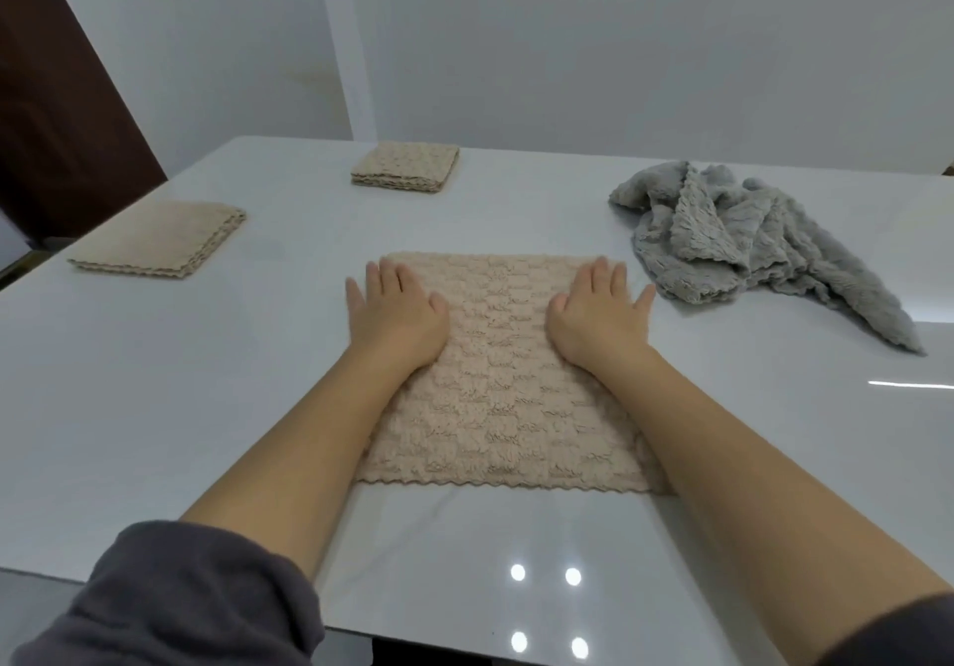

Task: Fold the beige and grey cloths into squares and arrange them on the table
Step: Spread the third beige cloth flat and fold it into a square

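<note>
Head view showed a white table [155, 407] with the cloths laid over it. Near the left edge lay one folded beige square [160, 239], its layers stacked evenly. Further right, close to the far edge, lay a second folded beige square [406, 168].

In the middle, toward the near edge, the left hand [395, 317] rested flat on the left side of a beige cloth [503, 381], fingers straight and spread, gripping nothing. The cloth lay smooth, with its scalloped hem facing the near edge. Whether it was one layer or already doubled I could not tell from this angle. The right hand [593, 322] pressed the right side of the same cloth in the same way, palm down, grasping nothing. Just beside its little finger, toward the right edge, a heap of grey cloths [748, 247] lay crumpled and not folded.

The beige cloth looked soft, light and limp. Its fluffy surface would probably hold on itself but slip on the glossy table. I judged the best hold to be a pinch at two neighbouring corners, so that the fold would stay straight.
</note>
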Action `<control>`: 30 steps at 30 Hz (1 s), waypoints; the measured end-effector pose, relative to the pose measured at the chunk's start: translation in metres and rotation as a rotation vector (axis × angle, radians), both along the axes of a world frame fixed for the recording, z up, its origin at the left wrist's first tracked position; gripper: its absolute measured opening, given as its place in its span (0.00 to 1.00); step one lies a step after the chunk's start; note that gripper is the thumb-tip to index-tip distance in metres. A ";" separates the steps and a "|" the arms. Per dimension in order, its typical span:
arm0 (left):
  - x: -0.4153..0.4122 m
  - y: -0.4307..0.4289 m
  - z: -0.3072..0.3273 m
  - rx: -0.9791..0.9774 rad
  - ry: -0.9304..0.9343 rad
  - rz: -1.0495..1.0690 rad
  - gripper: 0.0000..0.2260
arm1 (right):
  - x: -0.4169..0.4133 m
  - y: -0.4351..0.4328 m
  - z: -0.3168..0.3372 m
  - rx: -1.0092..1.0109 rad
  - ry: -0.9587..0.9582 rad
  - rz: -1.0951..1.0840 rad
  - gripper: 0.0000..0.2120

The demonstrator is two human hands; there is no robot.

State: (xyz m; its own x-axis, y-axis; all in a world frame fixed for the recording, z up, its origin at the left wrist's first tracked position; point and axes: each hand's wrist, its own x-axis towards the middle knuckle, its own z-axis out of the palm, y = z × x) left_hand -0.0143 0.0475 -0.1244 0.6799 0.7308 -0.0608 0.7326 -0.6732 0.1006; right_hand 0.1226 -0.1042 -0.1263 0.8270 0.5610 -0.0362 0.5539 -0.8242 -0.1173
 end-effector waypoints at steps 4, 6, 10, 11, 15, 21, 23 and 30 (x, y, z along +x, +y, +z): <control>0.026 -0.013 0.008 0.013 -0.106 -0.297 0.27 | -0.006 0.022 0.006 0.050 0.009 0.316 0.28; 0.033 -0.011 0.004 -0.034 -0.063 -0.387 0.26 | -0.003 0.026 0.004 0.015 0.051 0.393 0.27; 0.022 0.017 -0.006 -0.023 -0.019 -0.146 0.27 | 0.025 0.008 -0.002 -0.029 0.005 0.144 0.29; 0.019 0.022 -0.004 -0.007 -0.008 -0.047 0.28 | 0.030 0.004 -0.001 -0.037 0.001 0.075 0.30; 0.035 0.006 0.005 0.014 -0.117 -0.213 0.27 | 0.020 0.019 0.007 0.015 -0.047 0.232 0.29; 0.039 0.011 -0.004 -0.039 -0.043 -0.318 0.25 | 0.013 0.026 0.001 -0.002 0.040 0.367 0.27; 0.027 0.022 -0.006 -0.026 -0.033 -0.220 0.25 | 0.021 0.015 0.000 -0.007 0.036 0.316 0.28; 0.002 -0.009 0.006 0.021 -0.124 -0.200 0.26 | -0.007 0.002 0.011 0.029 -0.047 0.258 0.29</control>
State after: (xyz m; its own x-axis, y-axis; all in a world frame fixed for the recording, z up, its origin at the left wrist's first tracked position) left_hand -0.0126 0.0384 -0.1180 0.8125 0.5811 0.0462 0.5674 -0.8066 0.1656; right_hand 0.1156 -0.1017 -0.1154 0.6565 0.7541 0.0181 0.7510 -0.6513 -0.1085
